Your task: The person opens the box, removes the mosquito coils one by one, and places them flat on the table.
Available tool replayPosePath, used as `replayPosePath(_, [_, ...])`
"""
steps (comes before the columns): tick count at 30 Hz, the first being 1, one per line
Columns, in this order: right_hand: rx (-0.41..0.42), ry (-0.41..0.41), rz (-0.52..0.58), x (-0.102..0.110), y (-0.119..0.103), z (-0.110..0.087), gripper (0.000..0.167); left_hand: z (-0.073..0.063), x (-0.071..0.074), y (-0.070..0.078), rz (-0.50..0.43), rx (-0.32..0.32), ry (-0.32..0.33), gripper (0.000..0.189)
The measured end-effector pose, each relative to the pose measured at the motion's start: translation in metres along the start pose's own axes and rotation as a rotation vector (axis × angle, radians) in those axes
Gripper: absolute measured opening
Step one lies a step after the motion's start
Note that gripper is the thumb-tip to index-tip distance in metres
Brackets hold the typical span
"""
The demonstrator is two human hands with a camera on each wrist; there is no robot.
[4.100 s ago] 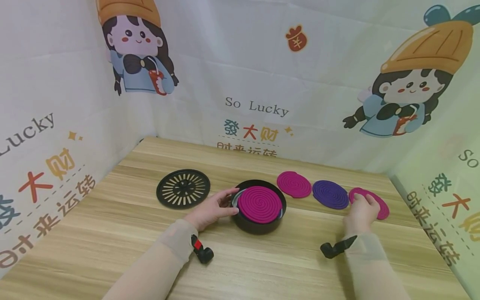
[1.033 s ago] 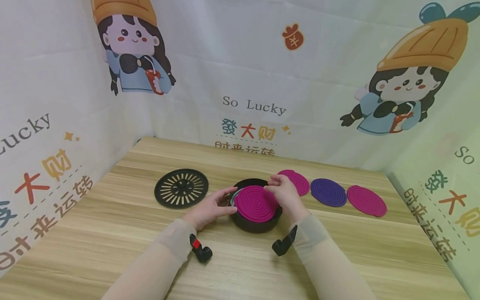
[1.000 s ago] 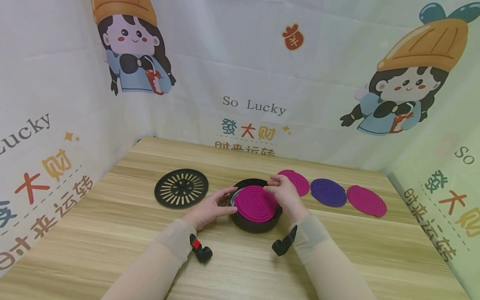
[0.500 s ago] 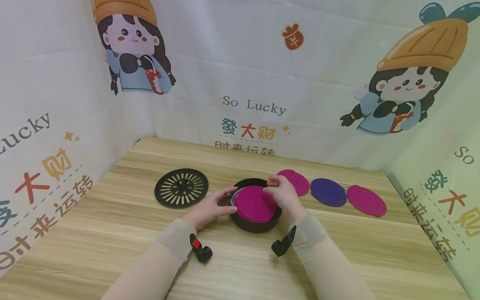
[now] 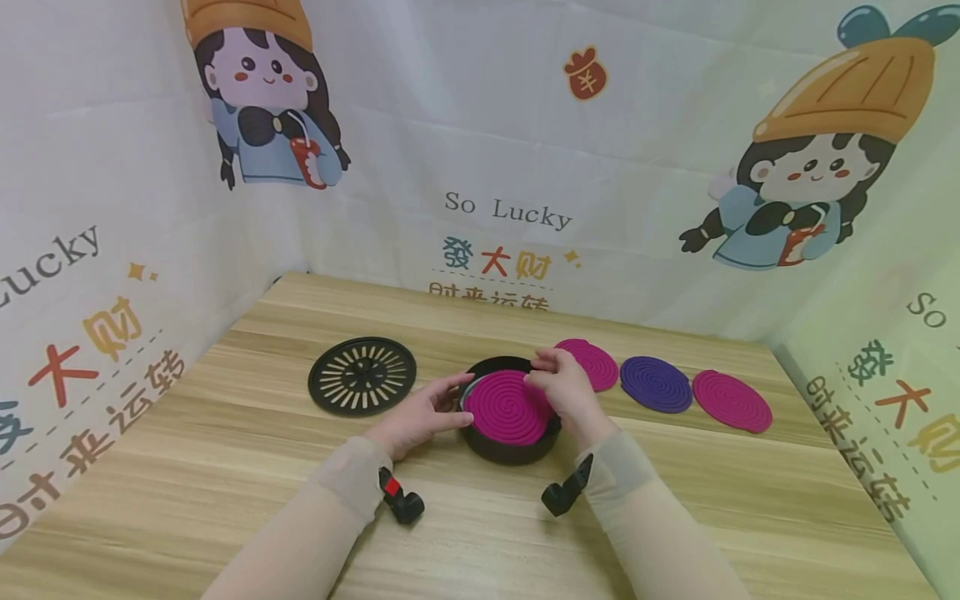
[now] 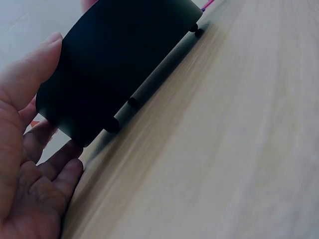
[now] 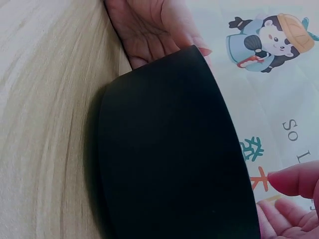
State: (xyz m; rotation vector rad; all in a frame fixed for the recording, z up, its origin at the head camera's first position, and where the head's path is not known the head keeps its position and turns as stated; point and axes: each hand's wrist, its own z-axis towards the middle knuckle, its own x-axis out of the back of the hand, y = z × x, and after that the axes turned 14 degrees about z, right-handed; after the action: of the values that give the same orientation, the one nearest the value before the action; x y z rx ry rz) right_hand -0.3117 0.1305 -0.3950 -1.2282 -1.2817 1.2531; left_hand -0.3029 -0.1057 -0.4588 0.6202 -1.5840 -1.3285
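A black round mosquito coil holder (image 5: 510, 454) stands near the middle of the table. Inside it lies a pink mosquito coil (image 5: 508, 408), above a paler rim at the left. My left hand (image 5: 420, 417) grips the holder's left side, thumb in front and fingers behind; the left wrist view shows that thumb (image 6: 47, 57) against the dark wall (image 6: 114, 64). My right hand (image 5: 573, 396) is over the right rim, thumb and fingers curled at the coil's right edge, which it partly hides. In the right wrist view, its fingers (image 7: 294, 179) are beyond the holder's wall (image 7: 174, 149).
A slotted black lid (image 5: 362, 375) lies left of the holder. To the right lie a pink coil (image 5: 596, 367) partly behind my right hand, a purple coil (image 5: 656, 384) and another pink coil (image 5: 732, 401). A printed cloth (image 5: 495, 125) encloses the table's back and sides.
My right hand has left the far-right pink coil, which stays on the table, and come to the holder. The coil inside has shifted slightly left and turned. My left hand keeps its grip.
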Motion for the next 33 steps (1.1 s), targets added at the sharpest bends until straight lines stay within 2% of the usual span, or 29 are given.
replayPosePath(7, [0.026,0.019,0.123,-0.0020,-0.0002,-0.0009,0.057,0.0008,0.0004,-0.0011,-0.003,0.003,-0.004,0.073])
replayPosePath(16, [0.026,0.048,0.190,-0.0022,0.0021,-0.0007,0.056,0.0006,0.0005,-0.0017,-0.008,0.002,-0.009,0.073])
replayPosePath(27, [-0.085,0.054,0.170,-0.0016,0.0027,0.0007,0.044,0.0004,0.0005,-0.0012,-0.003,0.008,-0.004,0.073])
replayPosePath(33, [-0.135,0.059,0.194,-0.0007,0.0018,0.0002,0.041,0.0004,0.0006,-0.0009,0.002,0.008,-0.002,0.073])
